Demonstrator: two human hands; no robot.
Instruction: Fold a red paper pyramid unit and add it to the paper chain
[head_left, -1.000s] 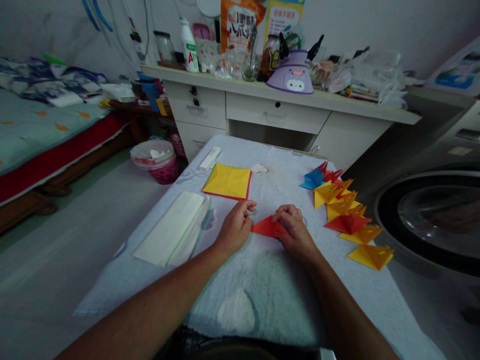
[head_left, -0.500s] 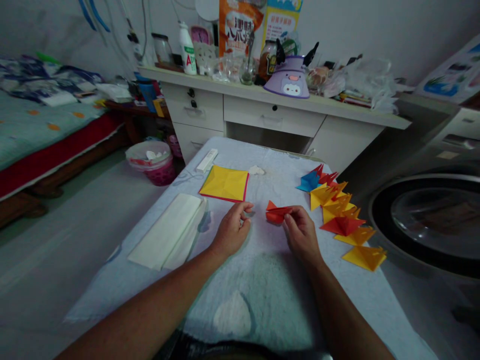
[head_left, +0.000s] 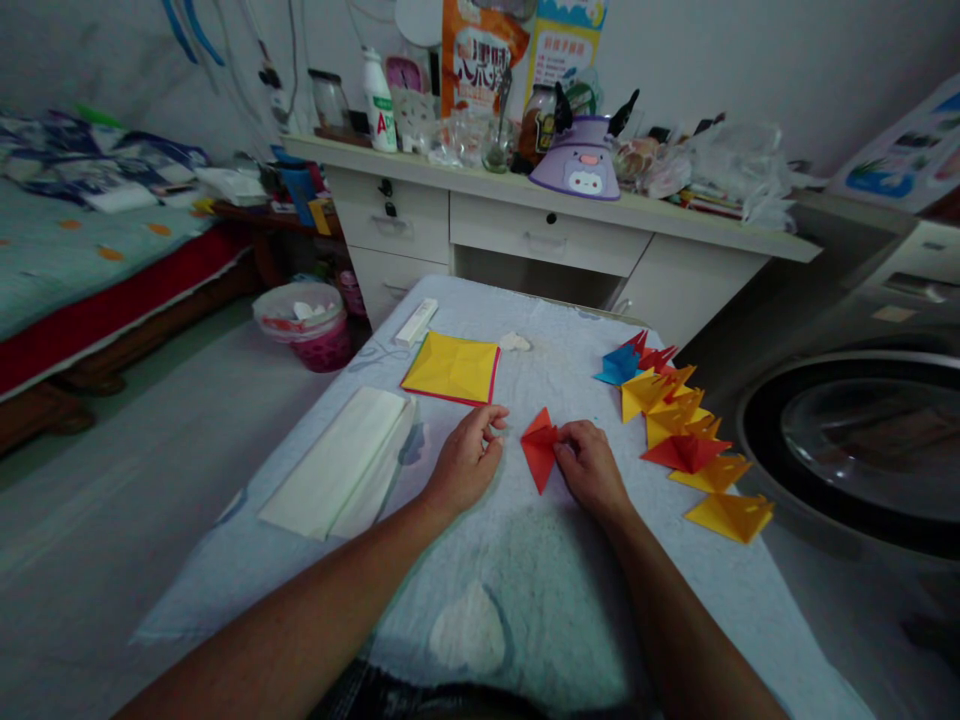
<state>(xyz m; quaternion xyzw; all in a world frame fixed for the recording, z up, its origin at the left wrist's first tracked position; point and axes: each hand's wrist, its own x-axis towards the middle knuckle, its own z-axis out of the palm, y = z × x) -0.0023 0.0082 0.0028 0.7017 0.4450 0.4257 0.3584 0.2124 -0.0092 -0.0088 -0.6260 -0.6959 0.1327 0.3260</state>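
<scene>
A small red origami crane point(head_left: 540, 448) is pinched at its right side between the thumb and fingers of my right hand point(head_left: 592, 462). Its wide wing panels face up and toward me. My left hand point(head_left: 469, 455) rests a little to the left, fingers loosely curled and apart, with nothing in them. Just beyond that hand lies a stack of square paper point(head_left: 451, 367), yellow on top with red edges showing. Folded white paper or cloth point(head_left: 337, 465) is left of my left forearm.
Several finished origami cranes point(head_left: 675, 415) in yellow, red and blue line the right side of the cloth-covered table point(head_left: 555, 600). A white box point(head_left: 416, 322) sits at the back left. Behind stands a cluttered white desk point(head_left: 540, 205); a waste bin point(head_left: 304, 325) is on the floor.
The red crane has been turned in my right hand, so its wings now spread toward me. My right hand has shifted slightly left and nearer. My left hand stays put.
</scene>
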